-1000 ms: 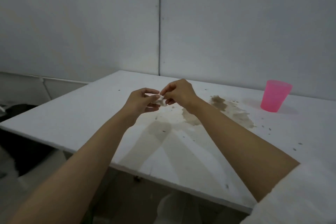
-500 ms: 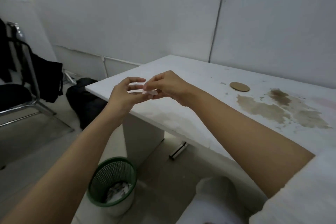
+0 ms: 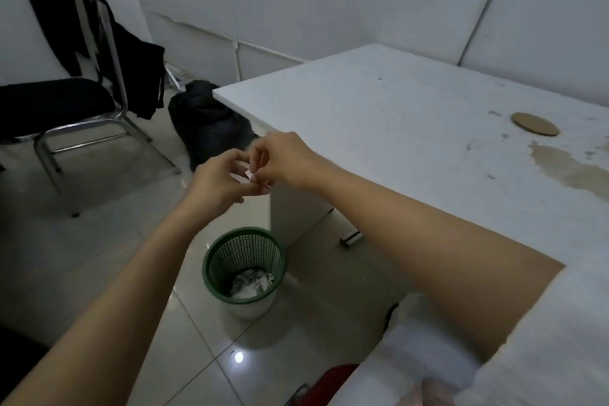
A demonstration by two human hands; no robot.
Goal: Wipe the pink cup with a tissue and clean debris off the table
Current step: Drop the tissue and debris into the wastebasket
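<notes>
The head view is looking down past the near-left corner of the counter, and going left to right there is one chair with dark clothing hanging on it, one dark bag lying on the floor by the counter's left edge, one green mesh bin on the floor tiles, then the two hands meeting in the air above and just left of that bin. The left hand is cupping under the right hand, and both are pinching one small white scrap of tissue between the fingertips, off the counter and beyond its left edge. The step in hand seems to be dropping the used tissue into the bin, which is already holding crumpled white paper. To do it well, the person is best bringing the hands lower and squarely over the bin's opening before letting go, since so light a scrap drifts easily, and rubbing the fingertips together so no crumbs are clinging on. Farther right, one round brown coaster is lying toward the counter's far-right side, and one brownish stain with a few specks around it is spreading near the right edge, so table cleaning looks unfinished. The pink cup is not showing here.
</notes>
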